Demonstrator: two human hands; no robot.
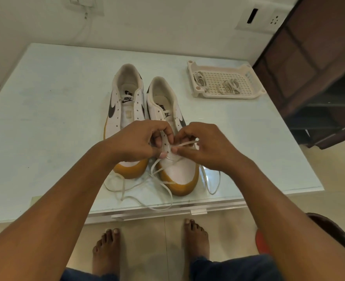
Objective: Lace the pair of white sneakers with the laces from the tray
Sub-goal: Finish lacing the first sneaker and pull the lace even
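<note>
Two white sneakers with tan soles stand side by side, toes toward me. The left sneaker (125, 102) has bare eyelets. The right sneaker (177, 171) has a white lace (163, 187) through its lowest eyelets, with both ends trailing loosely over the table in front of the toes. My left hand (139, 142) grips the right sneaker's eyelet flap. My right hand (204, 147) pinches a stretch of the lace just above the lower eyelets. My hands hide the middle of the shoe.
A white perforated tray (250, 94) at the back right holds bundled laces (229, 86). The glass table (45, 118) ends close to me, with my bare feet below it. A dark wooden shelf (317, 67) stands at the right.
</note>
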